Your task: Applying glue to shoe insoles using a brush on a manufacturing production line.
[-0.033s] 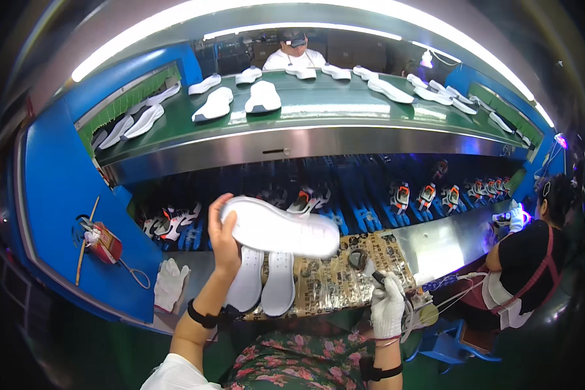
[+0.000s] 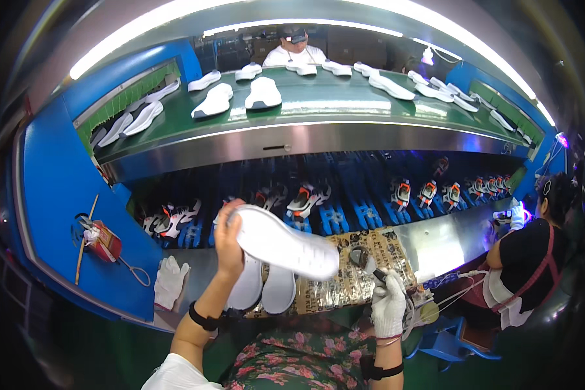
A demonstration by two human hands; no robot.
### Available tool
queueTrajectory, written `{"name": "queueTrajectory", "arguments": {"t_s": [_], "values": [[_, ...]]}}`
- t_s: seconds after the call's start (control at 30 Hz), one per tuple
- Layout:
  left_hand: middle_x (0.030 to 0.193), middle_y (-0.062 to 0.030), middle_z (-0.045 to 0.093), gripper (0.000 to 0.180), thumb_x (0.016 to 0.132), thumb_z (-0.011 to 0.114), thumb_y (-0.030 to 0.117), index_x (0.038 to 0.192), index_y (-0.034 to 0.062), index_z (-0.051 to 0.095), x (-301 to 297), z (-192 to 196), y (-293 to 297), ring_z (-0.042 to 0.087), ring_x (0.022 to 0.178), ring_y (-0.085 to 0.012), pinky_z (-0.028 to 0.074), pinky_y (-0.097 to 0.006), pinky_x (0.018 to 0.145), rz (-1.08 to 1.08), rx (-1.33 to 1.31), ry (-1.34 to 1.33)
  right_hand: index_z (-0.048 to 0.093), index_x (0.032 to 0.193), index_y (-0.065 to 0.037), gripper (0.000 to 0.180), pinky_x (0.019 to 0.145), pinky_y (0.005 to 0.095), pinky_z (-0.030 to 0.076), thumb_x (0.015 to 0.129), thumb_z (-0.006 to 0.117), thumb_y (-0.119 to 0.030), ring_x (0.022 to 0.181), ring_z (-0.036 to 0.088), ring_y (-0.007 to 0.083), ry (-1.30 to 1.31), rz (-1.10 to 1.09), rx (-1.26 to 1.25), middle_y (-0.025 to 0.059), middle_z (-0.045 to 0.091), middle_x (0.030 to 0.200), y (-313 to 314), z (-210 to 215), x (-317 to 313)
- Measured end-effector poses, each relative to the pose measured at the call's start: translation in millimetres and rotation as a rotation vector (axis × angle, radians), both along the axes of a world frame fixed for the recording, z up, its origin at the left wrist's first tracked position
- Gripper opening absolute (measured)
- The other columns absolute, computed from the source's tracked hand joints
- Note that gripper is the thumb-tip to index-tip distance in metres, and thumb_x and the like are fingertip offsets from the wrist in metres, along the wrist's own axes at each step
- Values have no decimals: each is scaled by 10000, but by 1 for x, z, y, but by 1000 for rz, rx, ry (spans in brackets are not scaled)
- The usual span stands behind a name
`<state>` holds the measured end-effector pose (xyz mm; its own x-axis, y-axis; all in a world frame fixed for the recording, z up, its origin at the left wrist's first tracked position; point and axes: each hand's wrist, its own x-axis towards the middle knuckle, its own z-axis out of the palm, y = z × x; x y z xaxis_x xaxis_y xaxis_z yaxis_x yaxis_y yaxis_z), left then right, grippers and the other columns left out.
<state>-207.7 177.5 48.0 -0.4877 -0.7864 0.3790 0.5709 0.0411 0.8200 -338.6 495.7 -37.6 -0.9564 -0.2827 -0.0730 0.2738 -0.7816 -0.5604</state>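
My bare left hand grips one end of a white shoe sole, held up above the bench and slanting down to the right. Below it, two more white soles lie side by side, partly covered by the raised one. My right hand, in a white knitted glove, is closed on a brush with a dark handle. The pale tip of that brush is at a small dark round dish; whether it touches the dish I cannot tell.
Brown printed covering lies on the bench. A loose white glove rests at left. Behind, shoe uppers stand on a lower blue line, and soles sit on a green belt. A co-worker sits at right; another person is beyond the belt.
The sole in my left hand has dropped slightly and tilted a little more, and it looks less blurred. My right hand with the brush has barely moved.
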Motion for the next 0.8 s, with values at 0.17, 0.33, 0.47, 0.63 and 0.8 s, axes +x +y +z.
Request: {"name": "queueTrajectory", "arguments": {"t_s": [0.17, 0.33, 0.47, 0.63, 0.8], "values": [[780, 47, 644, 203, 976, 646, 193, 833, 54, 685, 4, -93, 40, 586, 686, -34, 460, -207, 611, -551, 128, -430, 627, 1098, -31, 198, 632, 205, 473, 906, 630, 16, 856, 593, 144, 39, 165, -79, 124, 661, 1111, -12, 25, 27], [829, -26, 719, 269, 955, 680, 275, 923, 14, 739, 6, -133, 91, 648, 712, -72, 521, -236, 643, -967, 128, -742, 646, 1019, -21, 192, 638, 253, 458, 848, 642, 65, 792, 582, 153, 86, 255, 3, 152, 679, 1055, -20, 33, 55], [1096, -114, 702, 438, 950, 674, 310, 1243, -10, 613, 33, -138, 116, 707, 906, -164, 582, -298, 781, -1113, 395, -831, 667, 981, 1, 185, 658, 255, 494, 816, 652, 83, 739, 611, 171, 99, 260, 107, 188, 696, 1025, -19, 33, 67], [1372, -254, 531, 968, 887, 446, 760, 1504, 21, 349, 75, -157, 151, 564, 1242, -391, 462, -488, 1049, -1394, 884, -512, 702, 938, 25, 186, 811, 286, 545, 777, 667, 112, 937, 685, 215, 157, 275, 165, 177, 711, 1062, -16, 41, 71], [1299, -239, 579, 1112, 805, 186, 905, 1480, 47, 395, 45, -137, 140, 533, 1233, -487, 404, -599, 1066, -1444, 1141, -247, 733, 982, 21, 220, 816, 304, 555, 773, 727, 91, 906, 695, 195, 471, 201, 383, 142, 731, 1020, -20, 46, 60]]}}
